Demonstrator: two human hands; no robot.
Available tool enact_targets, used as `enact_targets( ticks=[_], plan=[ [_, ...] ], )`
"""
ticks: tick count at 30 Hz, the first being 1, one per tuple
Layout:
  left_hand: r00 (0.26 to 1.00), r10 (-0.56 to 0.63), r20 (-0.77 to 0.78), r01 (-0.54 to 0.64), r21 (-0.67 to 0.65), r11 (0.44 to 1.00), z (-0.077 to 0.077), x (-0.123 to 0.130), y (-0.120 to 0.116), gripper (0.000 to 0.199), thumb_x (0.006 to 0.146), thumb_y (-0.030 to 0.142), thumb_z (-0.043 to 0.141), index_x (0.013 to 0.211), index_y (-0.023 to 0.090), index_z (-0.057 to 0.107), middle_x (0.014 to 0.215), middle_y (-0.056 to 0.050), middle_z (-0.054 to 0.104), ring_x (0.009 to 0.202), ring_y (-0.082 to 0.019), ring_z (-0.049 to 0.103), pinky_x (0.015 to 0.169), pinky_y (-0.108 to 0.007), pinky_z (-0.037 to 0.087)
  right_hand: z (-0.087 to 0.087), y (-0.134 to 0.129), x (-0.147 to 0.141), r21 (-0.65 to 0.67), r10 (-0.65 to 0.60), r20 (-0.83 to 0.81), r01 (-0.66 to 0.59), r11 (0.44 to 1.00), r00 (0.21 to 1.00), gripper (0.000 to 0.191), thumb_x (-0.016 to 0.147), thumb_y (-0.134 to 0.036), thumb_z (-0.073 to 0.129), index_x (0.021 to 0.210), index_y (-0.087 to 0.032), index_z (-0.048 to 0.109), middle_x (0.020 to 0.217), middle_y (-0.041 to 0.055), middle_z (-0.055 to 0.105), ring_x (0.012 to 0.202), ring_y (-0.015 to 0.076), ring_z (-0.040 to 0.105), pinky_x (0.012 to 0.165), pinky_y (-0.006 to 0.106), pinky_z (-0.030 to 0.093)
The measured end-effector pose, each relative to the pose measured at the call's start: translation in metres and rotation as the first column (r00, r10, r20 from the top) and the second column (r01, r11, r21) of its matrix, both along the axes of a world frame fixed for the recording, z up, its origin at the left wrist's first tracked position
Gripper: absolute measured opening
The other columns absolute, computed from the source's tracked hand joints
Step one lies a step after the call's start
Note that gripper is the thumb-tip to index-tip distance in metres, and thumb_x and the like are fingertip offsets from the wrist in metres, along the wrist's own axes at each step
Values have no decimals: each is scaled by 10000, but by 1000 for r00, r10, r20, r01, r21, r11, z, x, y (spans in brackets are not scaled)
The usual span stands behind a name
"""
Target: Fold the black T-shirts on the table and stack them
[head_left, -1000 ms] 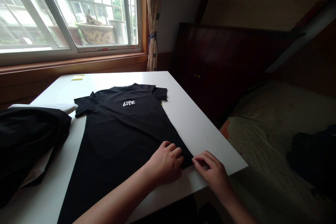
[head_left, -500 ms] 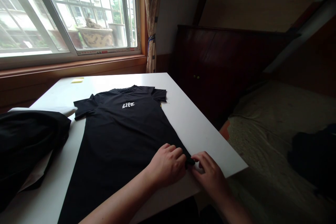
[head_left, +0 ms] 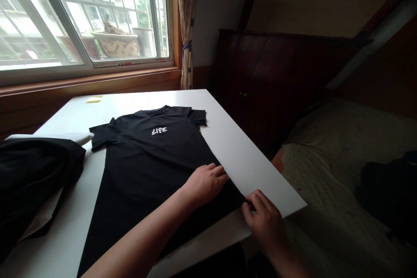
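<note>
A black T-shirt [head_left: 146, 165] with white lettering on its chest lies spread on a white table [head_left: 241, 139], its collar toward the window. My left hand [head_left: 206, 184] rests over the shirt's right side edge with its fingers curled down on the fabric; the fingertips are hidden. At the lower right corner of the hem, my right hand [head_left: 263, 217] pinches the cloth between thumb and fingers. Between the two hands the side edge runs fairly straight.
Black and white clothing [head_left: 39, 173] is heaped at the table's left. A yellow sticky note [head_left: 94, 99] lies near the far edge. Beyond the table stand a dark red cabinet [head_left: 260, 74] and, to the right, a bed [head_left: 325, 147] with dark cloth [head_left: 387, 195] on it.
My left hand has moved up along the shirt's side edge, away from my right hand. My right hand has shifted slightly right and down, and the bunched hem corner is now drawn out flatter.
</note>
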State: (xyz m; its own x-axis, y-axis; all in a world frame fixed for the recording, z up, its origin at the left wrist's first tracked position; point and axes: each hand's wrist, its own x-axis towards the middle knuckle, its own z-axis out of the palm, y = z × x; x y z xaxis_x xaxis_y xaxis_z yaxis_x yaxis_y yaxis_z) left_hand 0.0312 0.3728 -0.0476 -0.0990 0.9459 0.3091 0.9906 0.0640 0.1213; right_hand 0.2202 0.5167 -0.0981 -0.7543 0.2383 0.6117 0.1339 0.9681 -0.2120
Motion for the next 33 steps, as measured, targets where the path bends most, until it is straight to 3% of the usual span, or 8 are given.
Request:
enact_targets(
  ticks=[7, 19, 25, 33],
  plan=[
    [989, -108, -97, 98, -101, 990, -4, -22, 29, 168, 1000, 198, 529, 879, 200, 645, 914, -37, 635, 837, -194, 562, 630, -329, 438, -6, 1, 3, 33, -30, 23, 30, 999, 999, 145, 939, -106, 508, 862, -215, 565, 759, 15, 584, 696, 182, 605, 698, 300, 448],
    [942, -260, -213, 242, -106, 964, -9, -28, 45, 237, 1042, 238, 455, 893, 191, 634, 958, -62, 618, 871, -199, 548, 621, -336, 436, -8, 6, 5, 6, -27, 68, 26, 1000, 997, 147, 935, -117, 502, 848, -220, 560, 762, 16, 586, 717, 187, 613, 715, 298, 449],
    [968, -204, -149, 186, -129, 974, -8, -28, 51, 261, 1051, 230, 417, 907, 183, 630, 981, -74, 612, 841, -196, 553, 602, -318, 436, -3, 15, 3, -54, 31, 247, -19, 998, 968, 145, 880, -110, 507, 810, -233, 540, 768, 8, 589, 707, 179, 606, 684, 289, 432],
    [994, -100, 52, 109, -209, 972, -10, -29, 66, 159, 989, 183, 505, 961, 198, 661, 1056, -77, 617, 915, -204, 581, 654, -276, 494, 23, 25, 1, -211, 174, 443, -86, 974, 879, 143, 880, -124, 487, 864, -235, 575, 840, 15, 629, 752, 180, 624, 666, 279, 451]
  ],
)
